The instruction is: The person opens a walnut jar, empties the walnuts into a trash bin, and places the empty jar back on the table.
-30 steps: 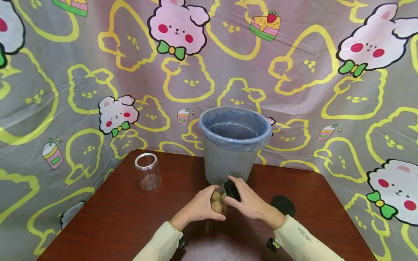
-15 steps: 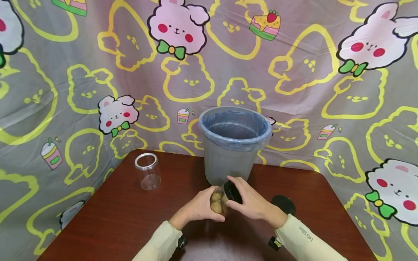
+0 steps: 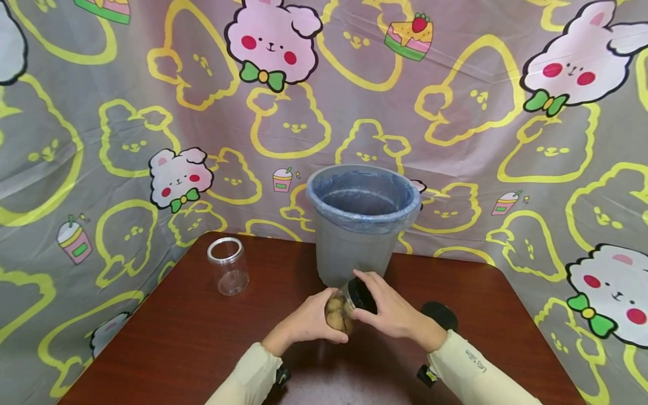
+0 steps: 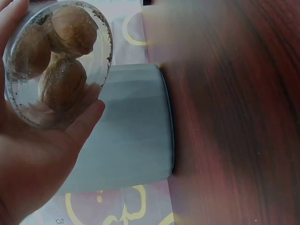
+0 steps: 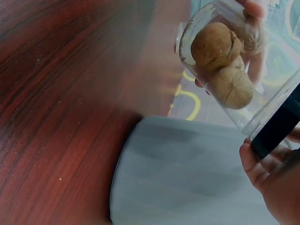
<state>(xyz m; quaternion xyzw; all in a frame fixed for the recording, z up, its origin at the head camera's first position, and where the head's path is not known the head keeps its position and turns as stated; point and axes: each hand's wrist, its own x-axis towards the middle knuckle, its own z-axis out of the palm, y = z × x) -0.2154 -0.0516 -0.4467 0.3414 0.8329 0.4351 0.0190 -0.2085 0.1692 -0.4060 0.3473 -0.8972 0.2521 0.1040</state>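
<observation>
A clear jar (image 5: pixel 206 79) holding several walnuts (image 4: pixel 63 84) is tilted between both hands in front of the bin. The left hand (image 3: pixel 309 319) grips the jar's body near its base, thumb and fingers around it. On the jar's mouth sits a black lid (image 3: pixel 361 295), which the right hand (image 3: pixel 392 309) grips by its rim. In the right wrist view the lid (image 5: pixel 279 124) lies against the jar's neck, and the walnuts rest toward the base end.
A grey bin (image 3: pixel 354 253) with a blue liner (image 3: pixel 361 222) stands behind the hands. At the left is an uncovered clear jar (image 3: pixel 233 275). Another black lid (image 3: pixel 439 316) lies by the right wrist on the brown table (image 3: pixel 202 349). Patterned cloth (image 3: pixel 288 124) surrounds the table's far sides.
The right hand, on the lid, has shifted slightly right and its fingers have turned a little around the rim. The left hand keeps its hold on the jar. The head view has shifted slightly.
</observation>
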